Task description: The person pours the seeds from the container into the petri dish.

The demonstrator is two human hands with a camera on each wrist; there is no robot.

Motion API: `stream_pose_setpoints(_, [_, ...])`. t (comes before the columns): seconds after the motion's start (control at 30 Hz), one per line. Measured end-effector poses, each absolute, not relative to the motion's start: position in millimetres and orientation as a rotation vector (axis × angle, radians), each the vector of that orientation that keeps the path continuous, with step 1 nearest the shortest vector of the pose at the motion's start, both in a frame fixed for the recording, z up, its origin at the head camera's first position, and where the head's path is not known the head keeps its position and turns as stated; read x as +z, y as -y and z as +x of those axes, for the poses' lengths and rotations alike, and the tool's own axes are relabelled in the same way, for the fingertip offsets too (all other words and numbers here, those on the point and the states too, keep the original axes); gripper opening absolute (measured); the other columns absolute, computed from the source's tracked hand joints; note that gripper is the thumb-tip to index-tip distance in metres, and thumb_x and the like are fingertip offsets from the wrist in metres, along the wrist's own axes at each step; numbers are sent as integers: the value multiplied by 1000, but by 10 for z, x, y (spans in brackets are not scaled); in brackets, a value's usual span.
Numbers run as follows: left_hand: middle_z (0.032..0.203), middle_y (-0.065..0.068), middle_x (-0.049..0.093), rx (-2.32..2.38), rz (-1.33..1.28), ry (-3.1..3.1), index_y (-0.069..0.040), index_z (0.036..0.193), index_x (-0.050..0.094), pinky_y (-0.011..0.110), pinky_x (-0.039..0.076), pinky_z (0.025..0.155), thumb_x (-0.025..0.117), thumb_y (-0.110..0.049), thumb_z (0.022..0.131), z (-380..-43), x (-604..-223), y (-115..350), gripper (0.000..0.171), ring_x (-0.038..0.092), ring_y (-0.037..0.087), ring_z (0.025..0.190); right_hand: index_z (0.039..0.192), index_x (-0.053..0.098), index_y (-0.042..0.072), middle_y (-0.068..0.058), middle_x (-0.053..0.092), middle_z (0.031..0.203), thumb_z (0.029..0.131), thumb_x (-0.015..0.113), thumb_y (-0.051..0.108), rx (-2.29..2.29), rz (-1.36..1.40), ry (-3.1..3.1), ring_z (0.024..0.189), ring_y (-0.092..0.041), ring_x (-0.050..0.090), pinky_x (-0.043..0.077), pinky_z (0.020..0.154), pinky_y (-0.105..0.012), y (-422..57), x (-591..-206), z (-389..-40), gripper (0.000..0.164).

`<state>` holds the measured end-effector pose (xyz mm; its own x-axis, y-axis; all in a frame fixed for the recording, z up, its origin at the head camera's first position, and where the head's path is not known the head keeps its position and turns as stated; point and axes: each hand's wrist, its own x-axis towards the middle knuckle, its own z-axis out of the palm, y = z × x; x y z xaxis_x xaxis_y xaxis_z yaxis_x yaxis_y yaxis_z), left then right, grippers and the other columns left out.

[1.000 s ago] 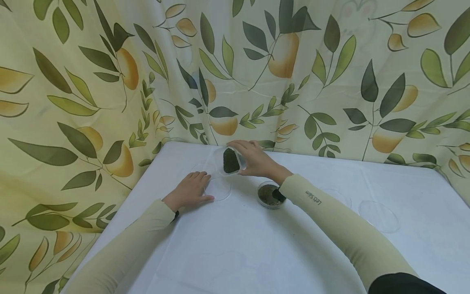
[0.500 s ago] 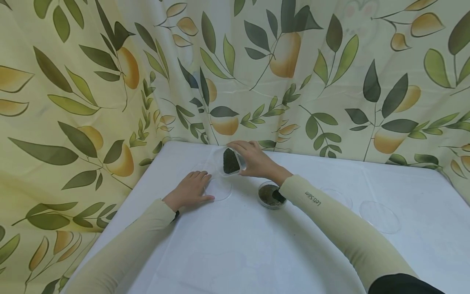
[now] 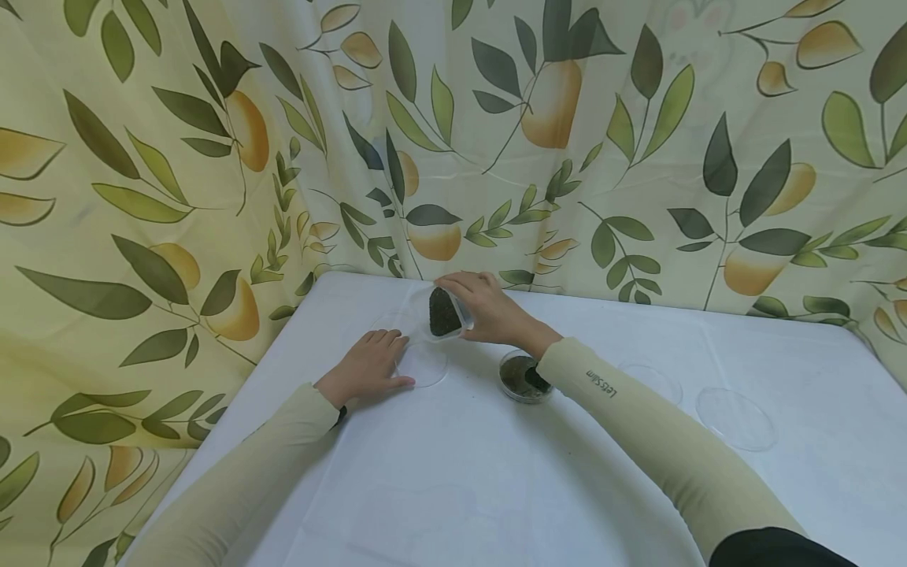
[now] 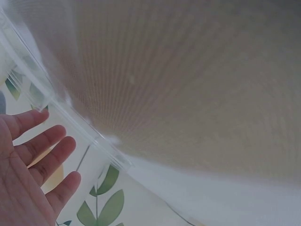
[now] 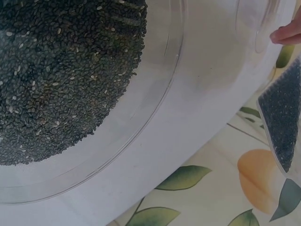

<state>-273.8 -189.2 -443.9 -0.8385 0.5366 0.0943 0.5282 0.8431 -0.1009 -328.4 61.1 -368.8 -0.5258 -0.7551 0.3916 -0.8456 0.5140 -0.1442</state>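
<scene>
My right hand (image 3: pixel 489 307) grips a clear plastic container (image 3: pixel 464 318), tilted with its opening to the left above the far part of the table. Small dark seeds (image 3: pixel 443 312) are heaped inside; the tilted container (image 5: pixel 282 117) also shows in the right wrist view. My left hand (image 3: pixel 364 364) lies with fingers extended at the rim of a clear round dish (image 3: pixel 423 386). In the left wrist view the fingers (image 4: pixel 51 160) are spread beside clear plastic edges. Below my right wrist stands a round clear dish (image 3: pixel 506 391) of dark seeds (image 5: pixel 61 80), partly hidden by the wrist band.
Two clear round discs (image 3: pixel 737 419) lie to the right on the white-covered table (image 3: pixel 425 488), one partly behind the right sleeve. Another faint clear round piece (image 3: pixel 386 319) lies beyond my left hand. A leaf-and-fruit patterned curtain (image 3: pixel 453 157) hangs along the back and left.
Almost nothing differs. My right hand and its container have shifted very slightly left; the left hand stays in place.
</scene>
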Motion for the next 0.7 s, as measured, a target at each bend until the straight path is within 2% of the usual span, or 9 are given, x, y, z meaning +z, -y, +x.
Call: stream_pose_setpoints(0.7, [130,16,52,82,-839,2894,-2,132,48,43,39,104,58,-59,83,-2733,-4442,1890,76,49,30,120,138,41,9,-9,46,140,59,89,12,404,1406,2408,130,-23,42,33,104,-55,-591,-3753,-3300,92])
